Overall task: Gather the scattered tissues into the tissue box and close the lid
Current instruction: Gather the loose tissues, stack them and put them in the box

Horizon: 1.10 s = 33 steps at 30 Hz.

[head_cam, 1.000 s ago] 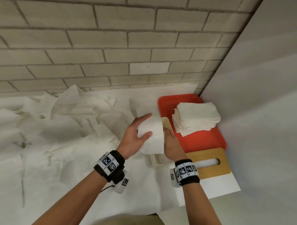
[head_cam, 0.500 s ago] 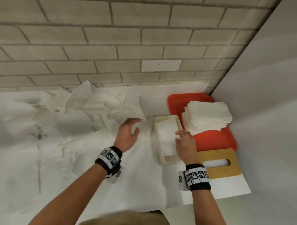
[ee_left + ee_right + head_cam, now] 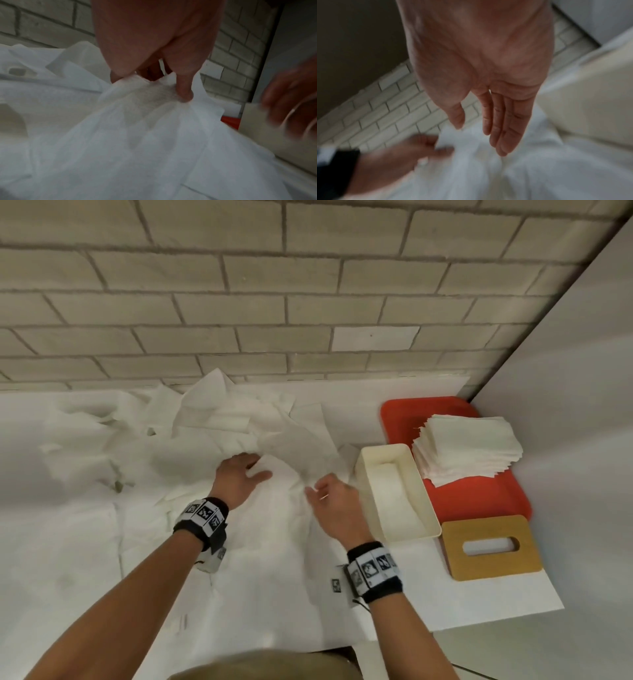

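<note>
Left hand [image 3: 239, 479] now pinches a loose tissue [image 3: 291, 474] it was only reaching for; right hand [image 3: 337, 508] has left the tissue box [image 3: 397, 491] just to its right, fingers straight, holding nothing. Wooden lid [image 3: 491, 546] lies off, beyond the right wrist.

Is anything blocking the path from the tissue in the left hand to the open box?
Only the right hand: it hovers open between the tissue pinched by the left hand and the tissue box. The box top is uncovered; the lid lies beside it.
</note>
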Tool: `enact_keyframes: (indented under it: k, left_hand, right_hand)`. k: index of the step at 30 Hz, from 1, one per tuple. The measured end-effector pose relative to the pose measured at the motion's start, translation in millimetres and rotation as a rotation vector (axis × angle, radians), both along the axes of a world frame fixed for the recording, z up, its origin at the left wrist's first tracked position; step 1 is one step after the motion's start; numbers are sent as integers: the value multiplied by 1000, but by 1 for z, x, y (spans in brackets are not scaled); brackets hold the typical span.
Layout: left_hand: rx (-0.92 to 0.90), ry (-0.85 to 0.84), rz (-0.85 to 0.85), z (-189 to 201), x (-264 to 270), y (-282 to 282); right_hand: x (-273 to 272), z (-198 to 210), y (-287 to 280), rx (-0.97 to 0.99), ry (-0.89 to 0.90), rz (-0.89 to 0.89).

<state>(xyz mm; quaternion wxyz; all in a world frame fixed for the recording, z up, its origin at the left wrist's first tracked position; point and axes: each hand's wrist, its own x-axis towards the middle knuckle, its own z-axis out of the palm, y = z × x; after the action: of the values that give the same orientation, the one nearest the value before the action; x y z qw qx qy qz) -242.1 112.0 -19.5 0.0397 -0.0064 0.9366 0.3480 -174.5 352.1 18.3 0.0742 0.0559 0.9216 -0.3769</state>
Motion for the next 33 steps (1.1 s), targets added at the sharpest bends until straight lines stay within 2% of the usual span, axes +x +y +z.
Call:
enact_keyframes:
  k: [2,3,5,8,12,15,18,21,22,24,28,30,33]
  left_hand:
    - [142,56,12,21,7,-4]
    - [183,73,-3,32,11,-7]
    - [218,99,-23,47,16,-18]
    - [267,161,27,68,24,-35]
    - [586,177,143,76,34,-50]
    - [756,36,255,63,44,-47]
    - [617,-126,305,31,58,-40]
    - [342,-237,229,-11,72,-50]
    - [286,-227,215,-21,76,-54]
    - [308,-143,219,-32,82,-59]
    - [199,155,93,-21,90,-52]
    - [279,180,-16,0,86,-44]
    - [644,-50,-294,36,84,-27]
  right_hand:
    - [-1,-17,-30,-118,-178,17]
    - [-1,-23,-41,-174,-193,22]
    - [1,-30,-57,-262,-138,23]
    - [6,-21,-65,-387,44,-56]
    - [13,7,-53,-682,132,-177]
    - [19,15,-43,-783,151,-229]
    - [26,6,-40,-753,93,-316]
    - [35,-10,-33,-623,50,-352]
    - [40,-12,-30,-587,49,-354]
    - [49,-9,-24,-490,64,-339]
    - [60,13,-12,-414,64,-208]
    - [63,33,-7,-435,21,-113]
    - [67,65,-4,-487,19,64]
